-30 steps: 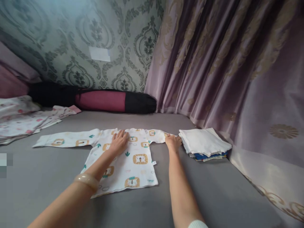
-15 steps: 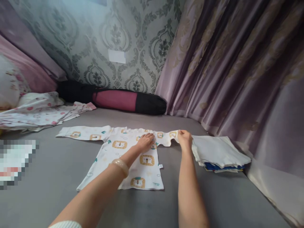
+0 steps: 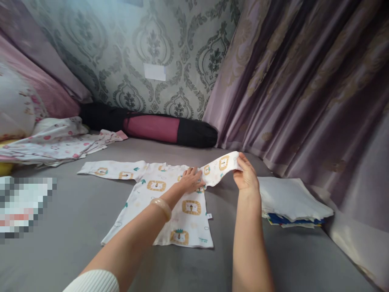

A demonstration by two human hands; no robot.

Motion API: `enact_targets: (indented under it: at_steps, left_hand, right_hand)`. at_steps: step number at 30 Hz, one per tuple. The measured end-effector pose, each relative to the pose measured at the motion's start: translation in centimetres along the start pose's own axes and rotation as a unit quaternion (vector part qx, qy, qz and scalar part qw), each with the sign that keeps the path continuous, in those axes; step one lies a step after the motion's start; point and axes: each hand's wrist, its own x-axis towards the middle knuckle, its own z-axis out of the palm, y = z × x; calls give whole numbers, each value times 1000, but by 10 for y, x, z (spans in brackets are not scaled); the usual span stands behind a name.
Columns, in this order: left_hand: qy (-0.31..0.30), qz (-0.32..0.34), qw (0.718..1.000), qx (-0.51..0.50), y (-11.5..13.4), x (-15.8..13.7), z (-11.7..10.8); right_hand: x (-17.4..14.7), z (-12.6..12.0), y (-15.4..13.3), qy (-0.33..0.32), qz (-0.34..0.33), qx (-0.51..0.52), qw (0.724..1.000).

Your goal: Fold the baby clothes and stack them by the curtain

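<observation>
So the white lion-print cloth shirt (image 3: 185, 219) lies under the spread left hand (image 3: 192, 179), cuff (image 3: 236, 159) pinched in the right hand (image 3: 247, 173).

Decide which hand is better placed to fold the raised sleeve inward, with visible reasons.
Probably the right hand: it holds the raised sleeve by its end. The left hand rests on the shirt near that sleeve's shoulder, so it seems better suited to steadying the cloth.

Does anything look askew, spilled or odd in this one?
No spill or damage shows. The dotted cloth at left lies rumpled, unlike the neater stack at right. A pixelated patch near the left edge looks odd. The raised sleeve is held by the right hand.
</observation>
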Motion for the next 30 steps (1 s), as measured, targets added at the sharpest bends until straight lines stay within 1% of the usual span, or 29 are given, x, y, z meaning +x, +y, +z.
enact_targets:
  at_steps: [3, 8, 11, 13, 16, 18, 21, 23, 25, 28, 30]
  left_hand:
    - [-26, -7, 999, 17, 1, 4, -11]
    - [-85, -35, 995, 36, 5, 13, -29]
    - [-90, -41, 995, 19, 6, 13, -34]
    - [-70, -38, 997, 1, 4, 8, -36]
    - [-10, -42, 999, -28, -5, -8, -39]
    - [36, -57, 997, -47, -16, -20, -41]
    - [111, -69, 987, -94, -41, -41, -45]
    - [165, -93, 972, -140, -59, -54, -47]
    - [204, -147, 947, -197, -76, -68, -49]
    - [228, -221, 905, -282, -95, -88, -52]
    - [236, -243, 883, -324, -103, -98, -53]
  right_hand:
    - [-7, 12, 4, -32, 19, 16, 999]
    - [-22, 38, 18, -83, 52, 40, 994]
    - [-27, 53, 26, -89, 76, 40, 992]
    - [-27, 61, 31, -90, 89, 33, 991]
    - [-27, 73, 39, -91, 114, 26, 989]
    - [-29, 80, 44, -80, 133, 26, 988]
    - [-33, 91, 54, -69, 149, 26, 986]
    - [-35, 97, 62, -72, 155, 25, 985]
    - [-37, 103, 72, -80, 158, 16, 984]
    - [-40, 112, 88, -100, 156, -8, 983]
    - [-43, 118, 100, -106, 156, -25, 982]
